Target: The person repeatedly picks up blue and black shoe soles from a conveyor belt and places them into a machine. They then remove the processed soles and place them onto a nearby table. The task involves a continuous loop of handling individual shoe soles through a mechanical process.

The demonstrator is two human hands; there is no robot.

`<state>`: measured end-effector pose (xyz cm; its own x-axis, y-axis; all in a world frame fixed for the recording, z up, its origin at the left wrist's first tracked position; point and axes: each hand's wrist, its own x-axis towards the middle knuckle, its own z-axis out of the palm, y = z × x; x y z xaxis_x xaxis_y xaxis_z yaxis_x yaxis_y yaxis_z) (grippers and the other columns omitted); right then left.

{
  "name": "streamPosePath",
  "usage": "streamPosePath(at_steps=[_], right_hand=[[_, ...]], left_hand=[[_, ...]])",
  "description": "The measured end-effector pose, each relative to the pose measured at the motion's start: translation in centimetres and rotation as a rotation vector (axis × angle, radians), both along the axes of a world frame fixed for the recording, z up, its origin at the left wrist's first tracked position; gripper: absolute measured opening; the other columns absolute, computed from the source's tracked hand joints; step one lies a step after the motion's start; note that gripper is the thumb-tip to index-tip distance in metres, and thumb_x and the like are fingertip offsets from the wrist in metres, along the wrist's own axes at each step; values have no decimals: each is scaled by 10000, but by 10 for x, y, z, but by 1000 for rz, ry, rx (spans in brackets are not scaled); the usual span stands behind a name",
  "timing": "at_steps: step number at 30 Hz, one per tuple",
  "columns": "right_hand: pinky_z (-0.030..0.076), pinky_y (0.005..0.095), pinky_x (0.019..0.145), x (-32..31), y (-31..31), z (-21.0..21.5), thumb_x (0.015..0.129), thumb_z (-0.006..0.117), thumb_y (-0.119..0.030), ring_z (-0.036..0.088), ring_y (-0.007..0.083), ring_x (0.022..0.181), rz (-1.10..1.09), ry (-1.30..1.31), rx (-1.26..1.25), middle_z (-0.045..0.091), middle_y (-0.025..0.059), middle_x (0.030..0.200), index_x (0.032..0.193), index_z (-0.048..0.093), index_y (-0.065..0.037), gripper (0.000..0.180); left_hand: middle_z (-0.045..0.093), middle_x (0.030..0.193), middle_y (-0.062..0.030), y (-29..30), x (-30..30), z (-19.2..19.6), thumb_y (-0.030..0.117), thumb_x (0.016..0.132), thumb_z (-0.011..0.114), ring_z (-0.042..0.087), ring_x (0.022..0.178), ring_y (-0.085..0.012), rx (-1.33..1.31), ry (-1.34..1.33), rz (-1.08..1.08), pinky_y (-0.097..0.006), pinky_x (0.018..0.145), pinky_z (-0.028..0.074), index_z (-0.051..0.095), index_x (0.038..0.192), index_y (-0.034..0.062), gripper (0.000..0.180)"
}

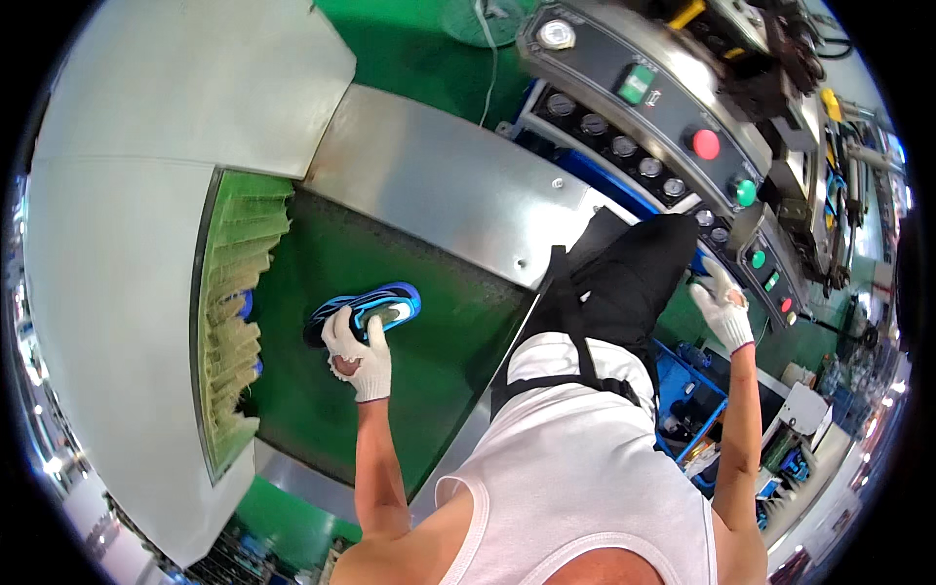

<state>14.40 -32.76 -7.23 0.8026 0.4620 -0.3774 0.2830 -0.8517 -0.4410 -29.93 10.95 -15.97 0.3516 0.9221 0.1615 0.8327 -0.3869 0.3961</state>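
On a dark green conveyor belt (429, 380) lies a blue and black sports shoe (402, 296) with a pale patch near its opening. My left hand (358, 353), in a white knitted glove with a worn hole, grips the shoe at its near side, with the thumb and fingers about it. My right hand (723, 308), gloved the same way, is out to the right, beside my leg and close to the control panel (673, 83). Its fingers are apart and it holds nothing.
Left of the belt stands a large pale machine housing (117, 244) with a green and yellowish strip curtain (234, 322); blue items show through it. Metal plates (439, 180) edge the belt. Buttons and gauges line the right-hand machine. A blue crate (687, 390) stands below my right arm.
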Motion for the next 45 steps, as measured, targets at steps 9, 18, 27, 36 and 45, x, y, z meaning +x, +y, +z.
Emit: streamPosePath(at_steps=[9, 18, 27, 36, 45], right_hand=[[486, 482, 1115, -95, 182, 68, 858, 802, -339, 576, 435, 1335, 494, 45, 434, 553, 281, 1453, 1406, 527, 34, 718], [588, 435, 880, -71, 67, 76, 885, 714, -286, 722, 376, 1045, -20, -249, 698, 723, 168, 1158, 1236, 654, -74, 414], [540, 366, 934, -136, -126, 41, 852, 854, -324, 661, 178, 1013, -1227, 68, 1009, 740, 97, 1147, 1369, 639, -2, 646], [340, 240, 407, -155, -155, -12, 843, 809, -214, 421, 54, 476, -1833, 427, 1347, 478, -64, 659, 839, 604, -126, 223], [324, 229, 398, -124, -164, -13, 870, 794, -205, 420, 54, 457, -1901, 399, 1322, 477, -68, 626, 708, 569, -144, 284]], left_hand=[[628, 1075, -171, 8, 127, 80, 69, 957, 685, 642, 1009, -344, -130, -161, -535, -428, 897, 522, 674, 1075, 10, 133], [725, 1100, -153, -186, 350, 207, 103, 822, 838, 705, 1006, -365, -307, -319, -1596, -453, 892, 572, 723, 1142, 62, 342], [591, 1409, -194, -359, 631, 252, 190, 948, 748, 615, 1267, -334, -80, -629, -1823, -427, 1108, 488, 549, 1462, 8, 581], [648, 1423, -224, -479, 897, 155, 366, 925, 752, 630, 1305, -333, -216, -339, -1455, -408, 1110, 478, 567, 1488, 57, 668], [717, 1246, -173, -489, 925, 163, 209, 1014, 675, 692, 1126, -288, -328, -698, -1399, -379, 1029, 517, 712, 1264, 52, 298]])
